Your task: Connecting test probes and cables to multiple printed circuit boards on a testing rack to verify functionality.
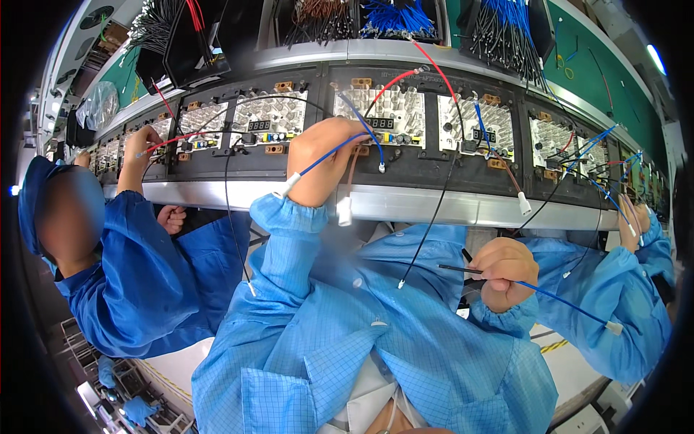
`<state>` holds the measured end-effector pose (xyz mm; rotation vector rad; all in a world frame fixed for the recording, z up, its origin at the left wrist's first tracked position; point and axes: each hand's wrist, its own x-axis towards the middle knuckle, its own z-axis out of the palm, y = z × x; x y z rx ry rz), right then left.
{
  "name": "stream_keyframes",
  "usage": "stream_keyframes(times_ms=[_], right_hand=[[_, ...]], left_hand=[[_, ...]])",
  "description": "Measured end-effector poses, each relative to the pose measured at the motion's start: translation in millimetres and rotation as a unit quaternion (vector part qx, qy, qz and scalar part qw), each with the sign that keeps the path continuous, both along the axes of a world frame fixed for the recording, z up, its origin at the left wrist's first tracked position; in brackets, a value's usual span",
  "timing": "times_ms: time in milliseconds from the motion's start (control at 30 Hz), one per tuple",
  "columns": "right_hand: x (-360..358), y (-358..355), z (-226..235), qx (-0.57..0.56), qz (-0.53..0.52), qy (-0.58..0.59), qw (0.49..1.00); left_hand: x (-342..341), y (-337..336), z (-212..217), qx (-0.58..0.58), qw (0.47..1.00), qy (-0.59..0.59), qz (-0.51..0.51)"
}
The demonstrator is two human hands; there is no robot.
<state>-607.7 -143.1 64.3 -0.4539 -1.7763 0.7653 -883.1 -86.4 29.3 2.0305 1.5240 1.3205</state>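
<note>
The left hand [327, 160] was up at the circuit board [381, 116] on the conveyor rail [405, 202], fingers closed around a blue wire [334, 152] whose white tip hung just below the wrist. The right hand [506, 273] sat low, near the chest, clenched on a second blue wire [571, 305] and a thin black wire [457, 268]. A co-worker's hand [141, 141] touched a board further left.

Matt blue woven-cloth sleeve [289, 239], glossy plastic-sheathed blue wire [340, 150], bright brushed-metal conveyor rail [434, 206], ribbed metal heatsink [394, 108], matt black plastic tray [426, 155].
</note>
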Motion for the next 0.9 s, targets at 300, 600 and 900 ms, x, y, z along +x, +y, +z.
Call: stream_keyframes(times_ms=[300, 600, 900], right_hand=[[-0.9, -0.7, 2.4, 0.006, -0.016, -0.028, 0.999], [-7.3, -4.3, 3.1, -0.010, -0.050, -0.021, 0.998], [-5.7, -4.0, 6.5, -0.014, -0.083, -0.025, 0.996]], left_hand=[[-1.4, 3.1, -0.5, -0.023, 1.000, -0.016, -0.010], [-5.0, 3.2, -1.9, 0.005, 1.000, 0.009, 0.003], [-5.5, 10.5, 1.9, 0.018, 0.997, 0.071, 0.027]])
